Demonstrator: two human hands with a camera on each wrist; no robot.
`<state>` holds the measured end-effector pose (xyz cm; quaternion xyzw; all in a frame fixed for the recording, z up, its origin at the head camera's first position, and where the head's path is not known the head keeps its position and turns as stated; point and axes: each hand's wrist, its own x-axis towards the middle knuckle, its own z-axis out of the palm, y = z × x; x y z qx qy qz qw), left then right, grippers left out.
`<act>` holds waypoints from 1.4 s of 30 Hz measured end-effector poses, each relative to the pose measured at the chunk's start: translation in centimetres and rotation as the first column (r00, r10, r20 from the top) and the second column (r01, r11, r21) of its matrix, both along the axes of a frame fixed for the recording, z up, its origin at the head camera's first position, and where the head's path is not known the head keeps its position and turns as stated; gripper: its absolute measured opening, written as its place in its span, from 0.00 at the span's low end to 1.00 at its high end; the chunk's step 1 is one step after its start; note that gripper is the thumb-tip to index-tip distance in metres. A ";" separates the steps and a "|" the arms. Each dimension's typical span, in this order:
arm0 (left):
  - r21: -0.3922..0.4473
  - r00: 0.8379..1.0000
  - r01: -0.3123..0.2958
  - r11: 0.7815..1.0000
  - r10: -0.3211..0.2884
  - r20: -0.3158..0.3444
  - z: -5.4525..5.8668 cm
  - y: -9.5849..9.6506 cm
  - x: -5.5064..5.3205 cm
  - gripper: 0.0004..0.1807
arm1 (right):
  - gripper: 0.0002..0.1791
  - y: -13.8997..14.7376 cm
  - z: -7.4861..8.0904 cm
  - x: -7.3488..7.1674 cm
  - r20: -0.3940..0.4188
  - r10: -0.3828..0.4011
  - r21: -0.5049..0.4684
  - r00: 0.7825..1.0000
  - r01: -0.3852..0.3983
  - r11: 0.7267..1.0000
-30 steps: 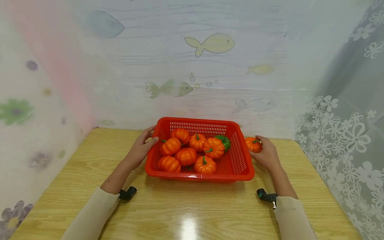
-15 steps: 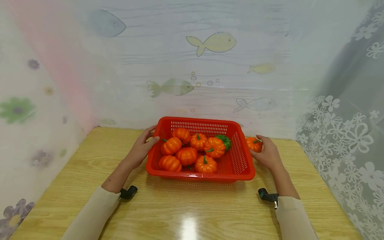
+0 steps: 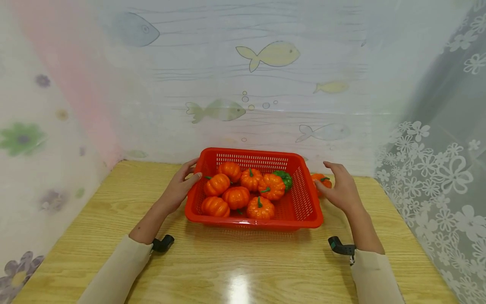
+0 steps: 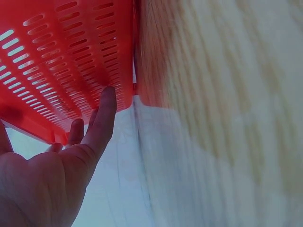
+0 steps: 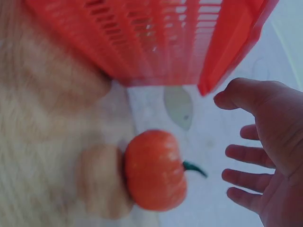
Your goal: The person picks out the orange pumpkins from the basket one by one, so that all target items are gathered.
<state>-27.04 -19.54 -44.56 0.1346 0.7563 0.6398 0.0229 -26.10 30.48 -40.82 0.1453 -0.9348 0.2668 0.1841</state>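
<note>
A red plastic basket (image 3: 252,223) with slotted walls stands on the wooden table, with several orange toy pumpkins (image 3: 236,198) and a green one (image 3: 284,179) inside. At its left end my left hand (image 3: 178,188) holds the basket, thumb over the rim; the left wrist view shows the fingers (image 4: 102,116) against the outer wall. Beyond the right end, another orange pumpkin (image 5: 156,170) with a green stem rests on the table, partly hidden in the head view by my right hand (image 3: 343,190). The right hand's fingers (image 5: 248,155) are spread, apart from that pumpkin.
Behind the basket rises a pale sheet (image 3: 265,84) printed with fish, close to the table's back edge. Flower-patterned sheets hang at the left (image 3: 41,169) and right (image 3: 436,177). Wood-grain table surface (image 3: 243,261) lies in front of the basket.
My right hand has loosened from the loose pumpkin and drawn back up and right, its fingers parting. The pumpkin stays beside the basket. The left hand and basket hold almost the same place.
</note>
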 end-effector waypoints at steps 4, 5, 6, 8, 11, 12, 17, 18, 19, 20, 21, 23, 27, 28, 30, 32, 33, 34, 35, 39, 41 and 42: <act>0.003 1.000 -0.004 1.000 0.004 0.004 0.1 0.0 0.0 0.34 | 0.34 -0.8 0.9 0.4 -0.033 0.030 -0.007 0.999 -0.030 1.000; 0.000 1.000 -0.003 1.000 0.003 0.000 0.0 0.0 0.0 0.35 | 0.34 -1.0 1.1 0.5 -0.038 0.037 -0.007 0.999 -0.037 0.999; 0.000 1.000 -0.005 1.000 0.005 0.002 0.0 0.1 0.0 0.35 | 0.34 -1.2 1.4 0.7 -0.042 0.045 -0.010 0.998 -0.046 0.999; -0.003 1.000 -0.009 1.000 0.009 0.002 0.0 0.1 0.0 0.35 | 0.33 -1.7 1.8 1.0 -0.052 0.064 -0.013 0.997 -0.065 0.998; -0.009 1.000 -0.008 1.000 0.008 -0.001 0.0 0.0 0.0 0.35 | 0.34 -2.4 2.4 1.3 -0.068 0.097 -0.010 0.993 -0.098 0.995; -0.007 1.000 -0.009 1.000 0.009 0.002 0.0 0.1 0.0 0.35 | 0.34 -2.7 2.6 1.5 -0.074 0.112 -0.009 0.991 -0.113 0.994; -0.007 1.000 -0.003 1.000 0.002 -0.003 -0.1 0.1 0.0 0.35 | 0.35 -4.5 3.0 2.0 -0.088 0.196 0.021 0.977 -0.195 0.981; -0.006 1.000 -0.002 1.000 0.002 -0.004 -0.1 0.1 -0.1 0.35 | 0.35 -4.8 3.1 2.0 -0.086 0.213 0.029 0.973 -0.211 0.977; -0.007 1.000 -0.003 1.000 0.003 -0.004 -0.1 0.1 0.0 0.35 | 0.36 -5.2 3.0 2.1 -0.079 0.227 0.038 0.971 -0.225 0.974; -0.007 1.000 -0.005 1.000 0.005 -0.003 -0.1 0.1 0.0 0.35 | 0.36 -5.5 3.0 2.1 -0.070 0.241 0.045 0.968 -0.238 0.970; -0.009 1.000 -0.006 1.000 0.006 -0.003 -0.1 0.0 0.0 0.35 | 0.37 -5.8 3.0 2.1 -0.059 0.253 0.051 0.966 -0.251 0.967; -0.011 1.000 -0.007 1.000 0.007 -0.003 -0.1 0.0 0.0 0.35 | 0.39 -6.4 2.8 2.1 -0.037 0.276 0.063 0.960 -0.274 0.960; -0.010 1.000 -0.009 1.000 0.009 -0.002 0.0 0.0 0.2 0.35 | 0.42 -7.6 2.6 2.3 0.017 0.316 0.087 0.949 -0.316 0.945; -0.009 1.000 -0.009 1.000 0.009 -0.002 0.0 0.0 0.2 0.35 | 0.43 -7.9 2.5 2.3 0.027 0.325 0.094 0.945 -0.326 0.941; -0.007 1.000 -0.008 1.000 0.008 -0.005 0.0 0.0 0.2 0.35 | 0.44 -8.5 2.4 2.3 0.045 0.342 0.110 0.939 -0.345 0.932; -0.006 1.000 -0.008 1.000 0.008 -0.005 0.0 0.0 0.2 0.35 | 0.46 -9.0 2.4 2.3 0.062 0.354 0.127 0.933 -0.359 0.924; -0.006 1.000 -0.007 1.000 0.007 -0.007 -0.1 0.0 0.1 0.35 | 0.46 -9.2 2.4 2.3 0.064 0.358 0.139 0.932 -0.364 0.921; -0.004 1.000 -0.006 1.000 0.006 -0.006 -0.1 -0.1 0.1 0.35 | 0.47 -9.4 2.4 2.3 0.066 0.364 0.150 0.929 -0.370 0.917; -0.002 1.000 -0.005 1.000 0.005 -0.006 -0.1 -0.1 0.1 0.35 | 0.47 -9.6 2.5 2.3 0.072 0.364 0.161 0.929 -0.371 0.915; 0.004 1.000 0.000 1.000 0.000 -0.004 -0.1 0.0 0.0 0.35 | 0.48 -10.3 2.6 2.1 0.100 0.355 0.206 0.930 -0.368 0.907; 0.004 1.000 -0.001 1.000 0.001 -0.005 -0.1 0.0 -0.1 0.34 | 0.48 -10.7 2.5 1.9 0.113 0.347 0.233 0.931 -0.364 0.902; 0.003 1.000 -0.001 1.000 0.002 -0.007 -0.1 0.0 -0.1 0.34 | 0.48 -10.8 2.4 1.8 0.116 0.350 0.246 0.930 -0.368 0.897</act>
